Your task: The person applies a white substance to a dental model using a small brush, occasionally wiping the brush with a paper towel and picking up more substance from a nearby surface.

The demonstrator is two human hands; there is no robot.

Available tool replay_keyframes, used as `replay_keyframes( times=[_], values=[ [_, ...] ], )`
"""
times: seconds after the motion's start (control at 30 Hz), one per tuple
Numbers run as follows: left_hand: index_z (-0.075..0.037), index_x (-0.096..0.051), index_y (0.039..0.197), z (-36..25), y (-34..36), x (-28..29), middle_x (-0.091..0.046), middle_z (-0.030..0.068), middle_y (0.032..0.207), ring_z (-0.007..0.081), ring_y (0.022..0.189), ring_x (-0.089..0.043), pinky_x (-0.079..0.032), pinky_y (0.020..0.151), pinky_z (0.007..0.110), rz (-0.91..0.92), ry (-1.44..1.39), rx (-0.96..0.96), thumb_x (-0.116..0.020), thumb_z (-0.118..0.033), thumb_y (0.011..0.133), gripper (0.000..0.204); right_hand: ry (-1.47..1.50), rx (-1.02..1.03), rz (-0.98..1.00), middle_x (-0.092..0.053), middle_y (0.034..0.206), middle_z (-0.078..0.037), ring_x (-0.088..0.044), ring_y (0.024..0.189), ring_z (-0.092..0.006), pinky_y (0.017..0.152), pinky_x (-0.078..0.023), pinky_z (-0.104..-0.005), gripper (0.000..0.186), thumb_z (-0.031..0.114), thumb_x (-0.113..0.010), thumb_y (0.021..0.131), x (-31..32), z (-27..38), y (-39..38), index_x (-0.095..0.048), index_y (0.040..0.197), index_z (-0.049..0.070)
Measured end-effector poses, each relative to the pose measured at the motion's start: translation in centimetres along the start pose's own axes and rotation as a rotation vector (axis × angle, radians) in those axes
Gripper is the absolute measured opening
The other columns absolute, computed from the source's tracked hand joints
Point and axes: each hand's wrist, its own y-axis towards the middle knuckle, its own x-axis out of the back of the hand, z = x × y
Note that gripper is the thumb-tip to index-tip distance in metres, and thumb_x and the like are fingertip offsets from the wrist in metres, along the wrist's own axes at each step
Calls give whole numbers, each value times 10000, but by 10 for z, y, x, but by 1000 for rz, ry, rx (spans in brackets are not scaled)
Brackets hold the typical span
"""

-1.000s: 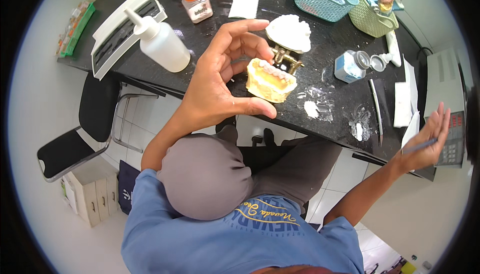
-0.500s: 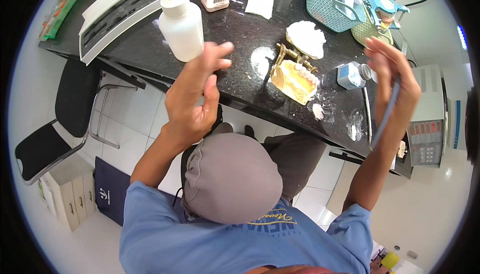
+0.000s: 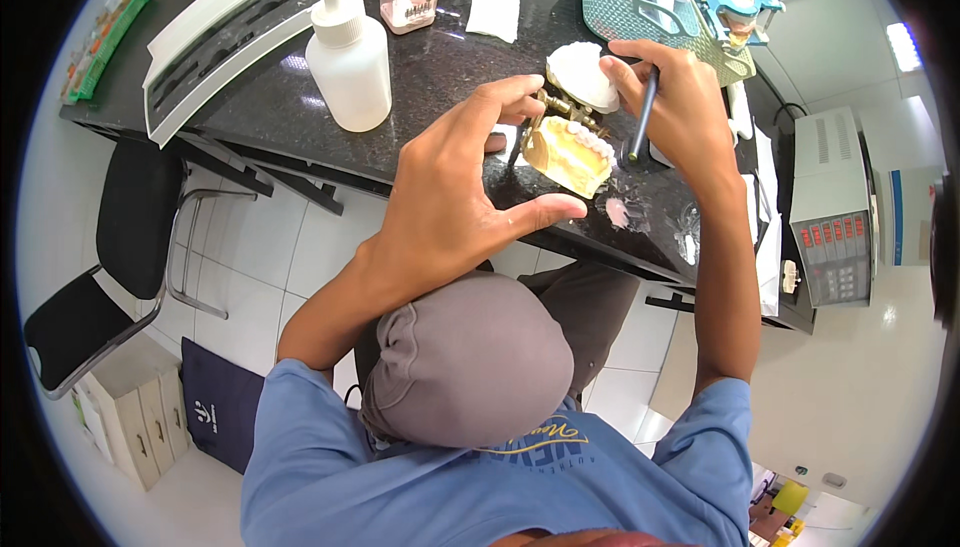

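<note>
Dental model (image 3: 563, 160) on glossy black tabletop (image 3: 445, 72), perhaps powder-smudged, white tiles (image 3: 322, 247) below

Brightly lit — glare on black tabletop (image 3: 445, 65), glowing patch (image 3: 902, 47) upper right — fisheye-bent edges, dark corners.

1. T-shirt (image 3: 400, 492): blue, with short sleeves (image 3: 300, 402).
2. Chest print (image 3: 540, 453): yellow script above dark-blue block letters.
3. Trousers (image 3: 590, 317): grey-brown cloth, softly creased.
4. Left hand (image 3: 440, 192) and right hand (image 3: 690, 112): both bare.

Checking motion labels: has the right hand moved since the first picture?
Yes: leftward, away from the white control box; the right hand is now by the white plaster cast.
</note>
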Motion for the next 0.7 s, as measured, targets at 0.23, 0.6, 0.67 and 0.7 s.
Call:
replay_keyframes(
  times=[0.23, 0.6, 0.67, 0.7],
  values=[
    [27, -547, 1173, -11, -4, -10, -630, 140, 1082, 208, 992, -625, -493, 905, 357, -9, -106, 150, -807, -207, 693, 593, 102, -30, -40, -668, 738, -191, -672, 667, -299, 668, -516, -345, 289, 219, -656, 801, -14, -13, 2, -677, 998, 9],
    [46, -492, 1117, -12, -18, -31, -588, 201, 953, 322, 888, -593, -464, 825, 401, -95, 15, 96, -643, -228, 806, 441, 503, -163, -48, -666, 828, -95, -652, 614, -147, 581, -512, -262, 350, 187, -673, 783, -16, -16, 0, -637, 1079, 2],
    [39, -473, 1127, -11, -19, -31, -578, 201, 948, 332, 890, -577, -450, 824, 409, -76, 30, 95, -618, -242, 819, 442, 612, -164, -59, -663, 838, -86, -638, 621, -128, 582, -508, -252, 352, 185, -685, 779, -12, -15, -4, -638, 1076, 3],
    [40, -460, 1134, -10, -19, -33, -573, 203, 945, 336, 881, -570, -444, 818, 409, -95, 12, 80, -601, -245, 824, 444, 716, -172, -65, -660, 848, -77, -624, 628, -110, 582, -504, -242, 354, 182, -697, 774, -9, -14, -6, -638, 1073, 4]
  ],
)
